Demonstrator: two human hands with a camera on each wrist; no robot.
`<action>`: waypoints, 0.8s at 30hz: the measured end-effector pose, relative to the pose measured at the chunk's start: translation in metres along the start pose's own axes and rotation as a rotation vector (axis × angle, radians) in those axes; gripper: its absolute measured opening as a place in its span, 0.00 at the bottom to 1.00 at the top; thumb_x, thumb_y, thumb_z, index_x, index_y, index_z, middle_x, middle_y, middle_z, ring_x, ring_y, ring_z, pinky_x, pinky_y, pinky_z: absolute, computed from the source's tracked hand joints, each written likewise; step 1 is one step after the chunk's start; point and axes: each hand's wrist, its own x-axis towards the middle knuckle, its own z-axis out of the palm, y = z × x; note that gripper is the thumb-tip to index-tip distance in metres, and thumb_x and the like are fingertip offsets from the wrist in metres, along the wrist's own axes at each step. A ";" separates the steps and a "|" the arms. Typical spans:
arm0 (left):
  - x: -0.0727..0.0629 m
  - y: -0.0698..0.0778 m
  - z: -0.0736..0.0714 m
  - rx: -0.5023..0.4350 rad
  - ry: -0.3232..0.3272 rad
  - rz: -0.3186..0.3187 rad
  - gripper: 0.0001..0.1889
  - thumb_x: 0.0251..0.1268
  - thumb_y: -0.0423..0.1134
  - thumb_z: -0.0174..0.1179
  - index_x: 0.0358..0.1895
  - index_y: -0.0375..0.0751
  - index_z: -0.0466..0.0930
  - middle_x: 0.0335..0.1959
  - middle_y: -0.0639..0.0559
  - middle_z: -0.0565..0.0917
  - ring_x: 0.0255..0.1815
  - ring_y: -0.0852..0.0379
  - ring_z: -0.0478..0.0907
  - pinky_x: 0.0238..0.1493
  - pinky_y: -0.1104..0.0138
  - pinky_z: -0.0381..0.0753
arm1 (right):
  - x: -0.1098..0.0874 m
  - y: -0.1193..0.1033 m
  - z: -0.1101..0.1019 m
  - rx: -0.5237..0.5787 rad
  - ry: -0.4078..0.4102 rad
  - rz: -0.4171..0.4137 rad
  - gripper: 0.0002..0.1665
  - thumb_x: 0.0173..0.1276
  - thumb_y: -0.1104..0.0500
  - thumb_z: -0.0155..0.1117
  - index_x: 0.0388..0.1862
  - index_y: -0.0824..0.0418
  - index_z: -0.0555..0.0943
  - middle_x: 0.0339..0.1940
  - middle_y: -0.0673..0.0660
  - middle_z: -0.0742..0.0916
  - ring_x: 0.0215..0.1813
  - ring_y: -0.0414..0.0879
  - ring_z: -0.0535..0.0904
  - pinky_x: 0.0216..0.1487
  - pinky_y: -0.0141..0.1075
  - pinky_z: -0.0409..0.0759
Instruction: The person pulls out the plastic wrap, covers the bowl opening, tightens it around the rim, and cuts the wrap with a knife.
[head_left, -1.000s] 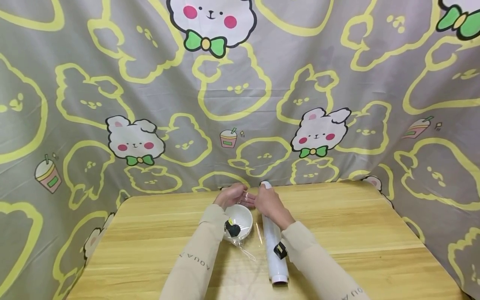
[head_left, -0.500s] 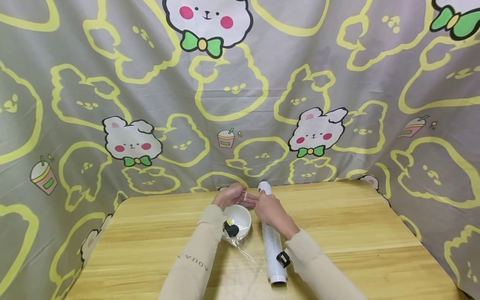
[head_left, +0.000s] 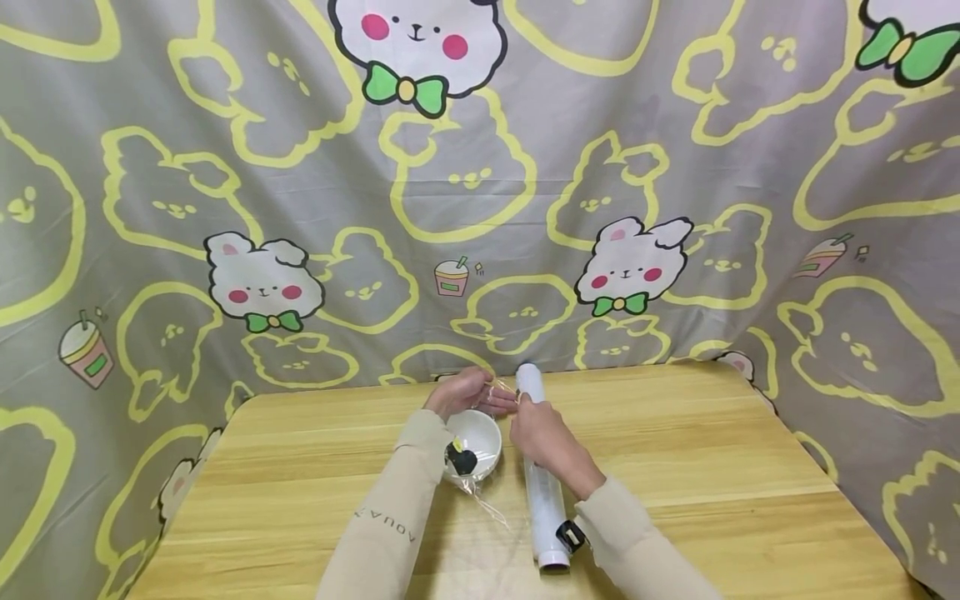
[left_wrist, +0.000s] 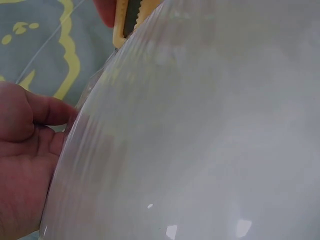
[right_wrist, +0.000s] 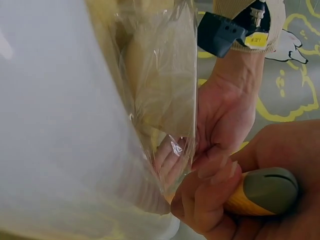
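A white bowl (head_left: pixel 486 440) stands on the table below my left forearm, with clear plastic wrap (right_wrist: pixel 167 75) stretched over it and bunched at its near side. My left hand (head_left: pixel 467 393) is just beyond the bowl; in the left wrist view its thumb (left_wrist: pixel 52 110) pinches the wrap at the edge. Beside it, my right hand (head_left: pixel 551 433) lies over the far part of the wrap roll (head_left: pixel 546 504). It grips a yellow-and-grey utility knife (right_wrist: pixel 267 191), whose yellow tip end (left_wrist: pixel 121 27) shows at the edge of the wrap. The blade itself is hidden.
The wooden table (head_left: pixel 697 450) extends to both sides of the bowl and roll. A grey patterned cloth (head_left: pixel 480 208) hangs behind it and along both sides. A black wrist camera (head_left: pixel 570 536) on the right sleeve is close to the roll's near end.
My right hand has drawn back along the roll, toward me and slightly right, uncovering more of its far end. The left hand has stayed nearly still beyond the bowl.
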 end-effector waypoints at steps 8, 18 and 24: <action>0.002 -0.003 -0.003 0.045 0.023 0.031 0.26 0.77 0.31 0.27 0.51 0.14 0.76 0.49 0.27 0.85 0.47 0.44 0.87 0.58 0.52 0.85 | -0.011 0.000 0.002 0.009 -0.009 -0.031 0.13 0.70 0.66 0.50 0.47 0.75 0.74 0.26 0.69 0.80 0.18 0.51 0.77 0.12 0.38 0.76; 0.004 -0.002 -0.002 0.035 0.037 0.016 0.24 0.78 0.32 0.29 0.48 0.16 0.75 0.52 0.24 0.82 0.39 0.48 0.89 0.54 0.54 0.87 | -0.023 0.000 0.001 -0.016 0.005 -0.081 0.08 0.69 0.67 0.52 0.42 0.73 0.73 0.25 0.69 0.80 0.17 0.51 0.76 0.11 0.38 0.75; 0.002 -0.001 0.000 0.060 0.047 0.002 0.27 0.79 0.33 0.28 0.54 0.12 0.74 0.52 0.26 0.84 0.39 0.48 0.88 0.57 0.54 0.85 | -0.033 -0.002 -0.001 0.014 -0.005 -0.089 0.08 0.69 0.67 0.52 0.42 0.72 0.74 0.24 0.69 0.79 0.16 0.50 0.75 0.09 0.37 0.74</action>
